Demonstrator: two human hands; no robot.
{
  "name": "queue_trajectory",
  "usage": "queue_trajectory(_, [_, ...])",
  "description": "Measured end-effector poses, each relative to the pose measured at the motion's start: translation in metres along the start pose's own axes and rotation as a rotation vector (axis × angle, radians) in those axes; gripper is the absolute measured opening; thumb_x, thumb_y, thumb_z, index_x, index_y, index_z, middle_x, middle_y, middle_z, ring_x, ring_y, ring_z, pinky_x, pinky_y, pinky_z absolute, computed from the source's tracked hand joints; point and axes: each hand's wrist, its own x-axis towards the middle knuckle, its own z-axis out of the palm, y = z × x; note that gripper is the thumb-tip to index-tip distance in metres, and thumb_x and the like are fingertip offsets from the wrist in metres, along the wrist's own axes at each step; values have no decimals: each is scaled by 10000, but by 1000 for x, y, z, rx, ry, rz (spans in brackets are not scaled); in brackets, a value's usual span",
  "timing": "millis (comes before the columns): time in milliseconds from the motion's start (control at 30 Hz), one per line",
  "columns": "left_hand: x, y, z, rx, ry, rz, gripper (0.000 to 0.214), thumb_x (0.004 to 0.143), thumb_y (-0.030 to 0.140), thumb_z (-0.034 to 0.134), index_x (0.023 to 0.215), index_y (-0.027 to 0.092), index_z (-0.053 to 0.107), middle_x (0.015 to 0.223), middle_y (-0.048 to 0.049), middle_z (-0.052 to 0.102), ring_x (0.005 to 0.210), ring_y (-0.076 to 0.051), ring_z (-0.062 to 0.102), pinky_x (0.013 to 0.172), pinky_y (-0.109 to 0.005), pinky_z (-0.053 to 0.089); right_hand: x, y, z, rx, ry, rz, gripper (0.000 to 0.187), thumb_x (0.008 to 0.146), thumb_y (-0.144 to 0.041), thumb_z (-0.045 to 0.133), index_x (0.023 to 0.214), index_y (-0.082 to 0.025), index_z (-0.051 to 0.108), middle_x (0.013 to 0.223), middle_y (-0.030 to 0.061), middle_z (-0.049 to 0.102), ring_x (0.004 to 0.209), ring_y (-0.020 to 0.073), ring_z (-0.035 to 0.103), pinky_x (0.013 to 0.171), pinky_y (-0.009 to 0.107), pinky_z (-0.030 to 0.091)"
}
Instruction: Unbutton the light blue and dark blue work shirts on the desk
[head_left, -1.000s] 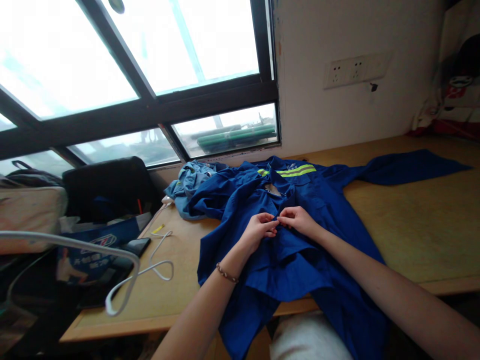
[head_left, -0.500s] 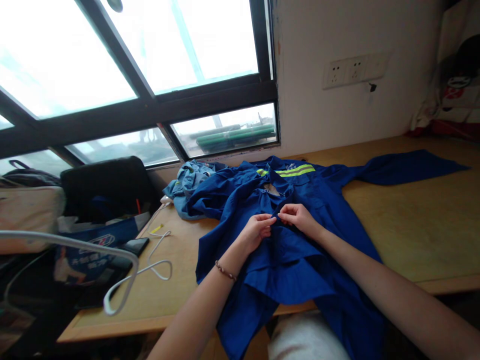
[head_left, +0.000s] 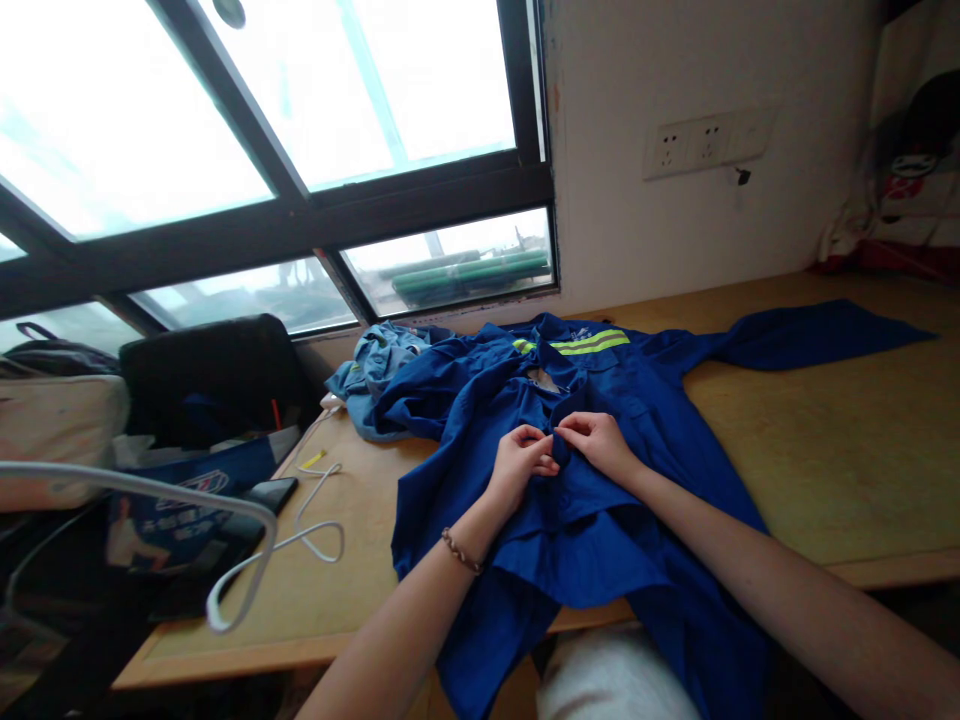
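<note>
A blue work jacket [head_left: 660, 440] with a yellow-and-grey reflective stripe lies spread on the wooden table, its hem hanging over the front edge. One sleeve stretches out to the right. At the jacket's front opening, my left hand [head_left: 521, 462] pinches the cloth between thumb and fingers; a bead bracelet circles that wrist. Right beside it, my right hand [head_left: 596, 442] pinches the same front edge, fingertips almost meeting those of the left. Any button between the fingertips is too small to make out.
A crumpled light-blue garment [head_left: 382, 355] lies at the jacket's left. A white cable [head_left: 319, 500] loops over the table [head_left: 840, 470]. On the left stand a black chair [head_left: 217, 370] and a blue printed bag [head_left: 187, 500]. Behind are a window and wall sockets [head_left: 709, 140].
My left hand has turned slightly and shifted a little to the right, its fingers curling more at the jacket's edge. My right hand stays almost in place, still pinching.
</note>
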Motion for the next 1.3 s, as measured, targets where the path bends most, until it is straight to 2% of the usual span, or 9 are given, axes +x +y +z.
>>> queue_trajectory(100, [-1, -3, 4, 329, 87, 145, 229, 730, 374, 524, 719, 162, 439, 509, 30, 500, 390, -92, 479, 411, -202, 362, 0, 0, 2, 186, -41, 106, 221, 671, -357, 578, 714, -146, 629, 675, 24, 625, 605, 135, 548, 564, 239, 412])
queue_trajectory(200, [-5, -6, 7, 735, 243, 329, 229, 784, 375, 450, 691, 166, 460, 594, -8, 539, 538, -124, 526, 505, -221, 353, 1, 0, 6, 369, -100, 228, 300, 645, -428, 597, 719, -138, 621, 621, 4, 589, 521, 97, 495, 491, 213, 371])
queue_trajectory(333, [-10, -7, 12, 1107, 306, 311, 281, 820, 417, 385, 792, 161, 498, 692, -64, 590, 649, -179, 561, 557, -250, 332, 2, 2, 10, 329, -71, 250, 341, 562, -460, 660, 642, -133, 605, 481, -41, 490, 412, 51, 367, 398, 193, 260])
queue_trajectory(467, [-13, -6, 15, 1264, 306, 327, 356, 838, 463, 313, 828, 162, 504, 762, -92, 602, 691, -205, 570, 571, -264, 327, 4, 6, 11, 369, -32, 313, 350, 559, -476, 657, 608, -133, 603, 455, -42, 468, 393, 48, 354, 382, 191, 246])
queue_trajectory(633, [-13, -4, 12, 1305, 268, 408, 333, 837, 463, 320, 817, 180, 495, 785, -71, 601, 694, -193, 563, 557, -256, 308, 3, 10, 10, 532, -35, 376, 319, 544, -423, 689, 636, -127, 615, 503, -26, 520, 435, 61, 438, 428, 191, 322])
queue_trajectory(767, [-10, -5, 8, 1267, 226, 408, 286, 824, 447, 373, 775, 190, 486, 720, -38, 594, 655, -172, 552, 527, -244, 277, 3, 10, 10, 577, -10, 406, 310, 531, -406, 700, 621, -128, 599, 511, -17, 537, 450, 78, 474, 443, 205, 347])
queue_trajectory(1033, [-4, -7, 5, 1171, 189, 439, 318, 827, 451, 371, 728, 173, 489, 659, -42, 564, 600, -151, 517, 523, -237, 266, 5, 9, 8, 681, 4, 499, 255, 533, -334, 724, 593, -149, 559, 520, -20, 559, 453, 78, 499, 441, 197, 374])
queue_trajectory(1200, [-1, -10, 2, 957, 125, 500, 325, 790, 452, 439, 625, 172, 431, 554, 18, 485, 508, -105, 429, 488, -221, 237, 6, 3, 4, 794, 63, 512, 221, 542, -295, 725, 613, -147, 577, 544, -4, 592, 478, 96, 534, 469, 208, 419])
queue_trajectory(1300, [4, -10, -4, 811, 137, 514, 345, 759, 443, 484, 574, 169, 383, 502, 44, 419, 473, -89, 388, 467, -212, 230, 9, 2, -6, 831, 145, 499, 191, 544, -266, 716, 607, -144, 584, 542, 5, 608, 467, 109, 542, 474, 224, 438])
